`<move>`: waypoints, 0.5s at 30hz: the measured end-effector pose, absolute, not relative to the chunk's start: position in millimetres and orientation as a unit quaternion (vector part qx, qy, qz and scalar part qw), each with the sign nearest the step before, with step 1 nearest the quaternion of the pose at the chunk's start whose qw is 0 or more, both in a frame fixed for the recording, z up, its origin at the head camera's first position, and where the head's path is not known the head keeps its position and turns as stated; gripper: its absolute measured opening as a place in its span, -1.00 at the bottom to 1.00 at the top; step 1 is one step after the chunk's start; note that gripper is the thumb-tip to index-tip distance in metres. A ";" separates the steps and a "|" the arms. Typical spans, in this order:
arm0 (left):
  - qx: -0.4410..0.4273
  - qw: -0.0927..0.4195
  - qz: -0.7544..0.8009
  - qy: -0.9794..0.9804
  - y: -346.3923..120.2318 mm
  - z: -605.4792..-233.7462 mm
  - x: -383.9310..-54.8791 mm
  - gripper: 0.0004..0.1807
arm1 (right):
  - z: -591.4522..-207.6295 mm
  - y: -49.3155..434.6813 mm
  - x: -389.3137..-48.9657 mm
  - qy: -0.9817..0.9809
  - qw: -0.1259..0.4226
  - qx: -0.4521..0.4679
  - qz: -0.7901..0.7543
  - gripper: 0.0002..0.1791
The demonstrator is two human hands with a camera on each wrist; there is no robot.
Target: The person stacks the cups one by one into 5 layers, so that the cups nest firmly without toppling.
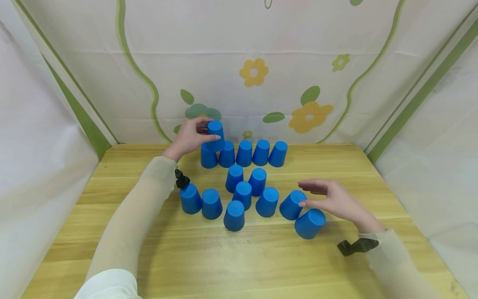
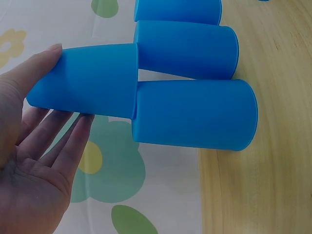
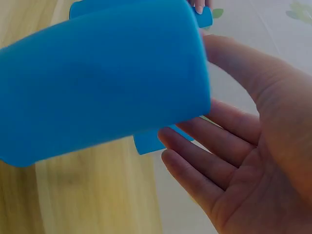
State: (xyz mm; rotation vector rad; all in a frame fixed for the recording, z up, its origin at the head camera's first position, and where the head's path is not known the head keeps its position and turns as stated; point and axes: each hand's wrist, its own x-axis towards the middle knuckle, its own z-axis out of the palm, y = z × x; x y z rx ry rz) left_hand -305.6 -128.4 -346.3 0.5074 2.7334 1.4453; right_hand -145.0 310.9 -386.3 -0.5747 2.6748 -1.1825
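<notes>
My left hand [image 1: 191, 135] pinches an upside-down blue plastic cup [image 1: 215, 135] between thumb and fingers. Its rim is right at the tops of two cups at the left end of the back row, as the left wrist view shows with the held cup [image 2: 83, 80] and the end cup [image 2: 195, 114]. Over on the right, my right hand [image 1: 336, 201] has its thumb and fingers spread apart beside a blue cup [image 1: 290, 205], the thumb overlapping it in the head view. A large blue cup [image 3: 107, 83] fills much of the right wrist view, in front of the loosely extended fingers [image 3: 192, 180].
The back row of upside-down cups [image 1: 244, 153] stands by the curtain [image 1: 209, 74]. More cups stand in the middle, among them a front cup [image 1: 234, 216], with two cups [image 1: 211, 204] to the left. A tilted-looking cup [image 1: 310, 224] is front right on the wooden table [image 1: 231, 265].
</notes>
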 end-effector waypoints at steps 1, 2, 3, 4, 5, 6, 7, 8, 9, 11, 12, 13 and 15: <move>0.162 0.004 0.461 0.872 -128.3 -346.4 -305.8 -0.28 | -387.7 310.6 -144.4 0.893 0.081 -0.190 -0.399 -0.35; 0.162 0.004 0.461 0.873 -128.3 -346.7 -306.3 -0.28 | -389.0 310.4 -143.9 0.892 0.083 -0.191 -0.401 -0.37; 0.162 0.005 0.461 0.872 -128.2 -346.9 -306.4 -0.28 | -390.3 310.3 -143.5 0.891 0.084 -0.191 -0.403 -0.38; 0.163 0.004 0.461 0.872 -128.1 -347.2 -306.6 -0.28 | -391.1 310.1 -143.1 0.891 0.085 -0.192 -0.402 -0.40; 0.163 0.004 0.461 0.872 -128.1 -347.5 -306.9 -0.29 | -392.0 309.7 -142.8 0.891 0.086 -0.193 -0.401 -0.41; 0.164 0.004 0.461 0.872 -128.1 -347.5 -306.9 -0.29 | -392.8 309.3 -142.5 0.892 0.086 -0.195 -0.399 -0.42; 0.164 0.004 0.461 0.872 -128.1 -347.6 -307.0 -0.29 | -393.7 308.8 -142.2 0.892 0.087 -0.196 -0.399 -0.42; 0.164 0.004 0.460 0.872 -128.1 -347.8 -307.2 -0.29 | -394.6 308.3 -142.1 0.892 0.088 -0.197 -0.397 -0.43; 0.164 0.003 0.461 0.872 -128.1 -347.7 -307.0 -0.29 | -395.2 307.5 -141.9 0.892 0.089 -0.196 -0.397 -0.44; 0.164 0.003 0.460 0.873 -128.5 -347.5 -306.8 -0.29 | -396.8 306.3 -142.0 0.892 0.088 -0.195 -0.398 -0.45; 0.165 0.003 0.459 0.873 -128.8 -347.3 -306.7 -0.28 | -397.5 306.0 -142.2 0.892 0.088 -0.194 -0.399 -0.46; 0.165 0.003 0.461 0.872 -128.9 -347.3 -306.5 -0.28 | -398.3 305.9 -142.4 0.892 0.087 -0.192 -0.399 -0.47; 0.166 0.005 0.464 0.870 -130.0 -347.4 -306.1 -0.27 | -399.2 306.0 -143.0 0.892 0.085 -0.190 -0.400 -0.49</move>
